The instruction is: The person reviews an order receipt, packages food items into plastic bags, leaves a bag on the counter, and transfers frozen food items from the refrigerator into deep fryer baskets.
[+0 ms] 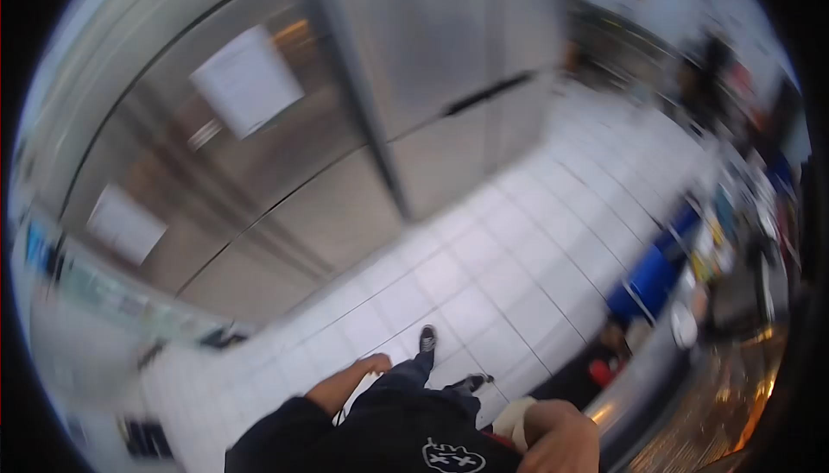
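My left hand (374, 364) hangs beside my left thigh, next to a white item (358, 394) that lies along my dark trousers. Its fingers are blurred, and whether it holds the white item is unclear. At the bottom right, close to the camera, my bent right arm and part of my right hand (560, 451) show. A cream-coloured item (514, 422) sits against that arm; the right fingers are not distinguishable.
Tall steel cabinets (449, 33) with paper sheets (247, 81) stand ahead and to the left. White floor tiles (518, 249) run between them and a cluttered counter on the right. Blue containers (646, 283) and a shiny wrapped surface (712, 404) are also on the right.
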Tool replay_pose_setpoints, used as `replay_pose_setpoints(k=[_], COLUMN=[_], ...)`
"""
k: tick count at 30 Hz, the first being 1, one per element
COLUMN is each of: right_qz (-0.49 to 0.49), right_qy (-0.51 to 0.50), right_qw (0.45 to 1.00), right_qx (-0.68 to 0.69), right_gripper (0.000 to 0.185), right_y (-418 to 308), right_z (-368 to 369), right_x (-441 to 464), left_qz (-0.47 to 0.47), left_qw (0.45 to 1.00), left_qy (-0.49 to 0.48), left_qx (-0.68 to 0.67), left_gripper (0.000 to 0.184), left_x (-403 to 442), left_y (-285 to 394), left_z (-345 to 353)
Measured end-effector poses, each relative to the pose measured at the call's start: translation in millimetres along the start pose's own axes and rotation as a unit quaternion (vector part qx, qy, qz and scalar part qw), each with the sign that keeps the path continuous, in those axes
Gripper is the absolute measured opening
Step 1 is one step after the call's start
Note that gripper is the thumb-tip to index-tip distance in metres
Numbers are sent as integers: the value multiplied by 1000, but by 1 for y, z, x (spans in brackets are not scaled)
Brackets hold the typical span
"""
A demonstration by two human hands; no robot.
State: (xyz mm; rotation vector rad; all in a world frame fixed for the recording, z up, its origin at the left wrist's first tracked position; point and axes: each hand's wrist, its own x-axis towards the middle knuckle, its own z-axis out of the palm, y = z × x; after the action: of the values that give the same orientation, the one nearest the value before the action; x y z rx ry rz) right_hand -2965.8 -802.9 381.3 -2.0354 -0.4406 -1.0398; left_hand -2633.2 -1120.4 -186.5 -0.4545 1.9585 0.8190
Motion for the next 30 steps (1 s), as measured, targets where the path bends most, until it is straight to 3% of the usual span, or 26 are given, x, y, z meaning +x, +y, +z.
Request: replay_pose_setpoints(k=[2,5,7,9,11,12,13,14,15,17,18,20,21,22,23,24,26,30], right_qz=[-27,-22,-4,27,57,63,69,74,80,94,128,195,305,411,465,598,653,713], right_qy=[-10,4,-27,-48,-58,-58,-57,-59,-65,-65,-37,14,91,233,376,388,510,448], right_qw=[999,995,996,996,995,994,993,992,992,992,989,978,933,873,802,699,559,524], right_qx=[34,98,88,66,60,73,83,86,76,58,61,71,166,121,1,-52,-37,-126], right_gripper=[30,27,25,23,22,22,22,22,22,21,21,23,39,13,12,13,15,17], right_y=[15,31,45,56,75,91,108,128,146,188,214,271,299,324,357,390,444,474], right_z=[-2,7,-3,-6,2,1,0,-6,-12,-24,-28,-44,-48,-31,-22,-15,13,63], right_x=[10,22,29,41,62,72,82,91,98,117,125,128,119,102,95,70,11,-74], left_qz=[-139,-181,-49,-13,-26,1,-67,-134,-201,-249,-299,-343,-344,-360,-361,-361,-354,-387], left_qw=[973,977,999,989,983,990,980,959,949,906,866,724,701,675,659,642,654,676], left_qy=[-21,31,2,114,160,141,174,212,217,342,399,566,578,578,576,574,551,531], left_qx=[-181,-112,-6,-94,-87,7,-65,-130,-105,-26,31,195,236,284,321,357,378,335], left_gripper=[34,38,32,29,35,43,46,49,49,56,60,64,62,61,59,58,56,49], left_x=[-64,-60,-57,-11,-44,-48,-58,-68,-120,-162,-185,-237,-281,-321,-339,-347,-346,-341], left_y=[31,-10,-43,-98,-99,-115,-132,-156,-152,-222,-255,-311,-316,-313,-328,-344,-367,-344], left_z=[-12,22,22,36,7,-11,-24,-51,-94,-166,-208,-279,-310,-334,-355,-364,-379,-395])
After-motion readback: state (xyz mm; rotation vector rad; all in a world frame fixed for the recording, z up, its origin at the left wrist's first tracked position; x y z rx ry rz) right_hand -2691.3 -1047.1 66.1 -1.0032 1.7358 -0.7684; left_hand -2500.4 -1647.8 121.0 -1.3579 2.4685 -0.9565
